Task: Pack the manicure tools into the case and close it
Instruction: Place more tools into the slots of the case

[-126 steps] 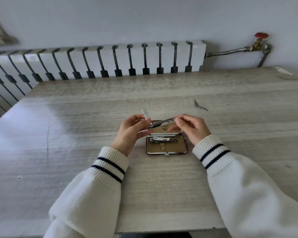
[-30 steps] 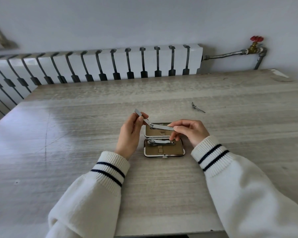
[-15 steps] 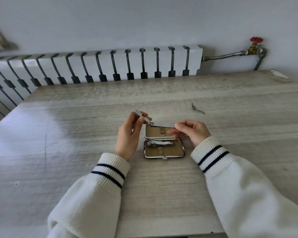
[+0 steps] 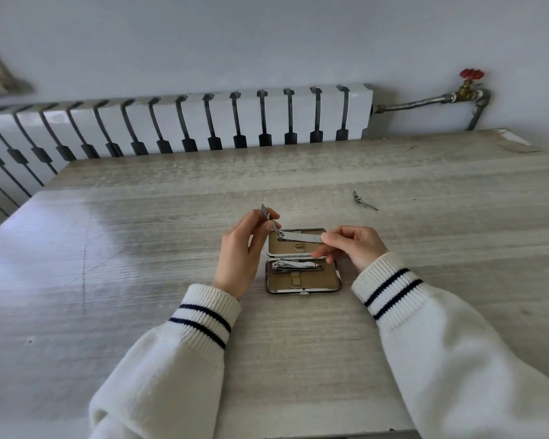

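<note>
A small metal-rimmed manicure case [image 4: 303, 286] lies open on the table, tan lining up. A nail clipper [image 4: 297, 266] sits strapped in its near half. Above the far half I hold a second, larger nail clipper [image 4: 300, 237]. My right hand [image 4: 351, 245] pinches the body's right end. My left hand [image 4: 246, 245] pinches its lever, which sticks up and to the left. A small metal tool [image 4: 363, 199] lies alone on the table, farther back on the right.
The wooden table [image 4: 140, 248] reaches to a white radiator [image 4: 184, 122] along the back wall. A pipe with a red valve [image 4: 471, 76] runs at the back right. The table's near edge is just below my sleeves.
Over the last seconds the large clipper has come down closer to the case's far half and lies flatter. Both hands keep their hold; the lever stays raised.
</note>
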Available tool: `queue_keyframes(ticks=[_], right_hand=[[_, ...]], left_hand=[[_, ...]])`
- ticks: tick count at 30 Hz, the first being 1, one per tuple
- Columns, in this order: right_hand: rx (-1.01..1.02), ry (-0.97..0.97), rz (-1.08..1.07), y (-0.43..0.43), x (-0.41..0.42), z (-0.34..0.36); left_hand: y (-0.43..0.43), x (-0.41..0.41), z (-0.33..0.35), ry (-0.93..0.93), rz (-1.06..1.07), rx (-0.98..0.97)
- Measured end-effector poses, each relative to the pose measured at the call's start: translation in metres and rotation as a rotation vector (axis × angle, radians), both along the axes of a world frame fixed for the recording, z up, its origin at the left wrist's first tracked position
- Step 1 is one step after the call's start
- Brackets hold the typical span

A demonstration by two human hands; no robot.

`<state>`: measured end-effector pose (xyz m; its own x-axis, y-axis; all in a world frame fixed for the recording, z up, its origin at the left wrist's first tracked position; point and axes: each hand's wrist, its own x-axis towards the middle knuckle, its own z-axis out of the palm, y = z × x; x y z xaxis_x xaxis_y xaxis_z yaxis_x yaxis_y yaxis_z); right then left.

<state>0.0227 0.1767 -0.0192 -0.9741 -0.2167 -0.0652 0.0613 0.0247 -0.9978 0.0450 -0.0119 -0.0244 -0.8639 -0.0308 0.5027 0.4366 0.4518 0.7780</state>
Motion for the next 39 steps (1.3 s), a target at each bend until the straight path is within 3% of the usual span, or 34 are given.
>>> queue_keyframes(ticks=[18,23,39], right_hand=[[0.047,-0.005,0.006,-0.0004,-0.0007,0.0008],[0.045,-0.005,0.005,-0.0009,0.0003,0.0012],[0.049,-0.005,0.034,-0.0026,0.0047,0.0044]], left_hand=[[0.0044,0.0030,0.0015,0.045,-0.007,-0.242],[0.0052,0.0027,-0.0014,0.081,-0.006,-0.387],[0.0072,0.0034,-0.0034,0.063,-0.030,-0.471]])
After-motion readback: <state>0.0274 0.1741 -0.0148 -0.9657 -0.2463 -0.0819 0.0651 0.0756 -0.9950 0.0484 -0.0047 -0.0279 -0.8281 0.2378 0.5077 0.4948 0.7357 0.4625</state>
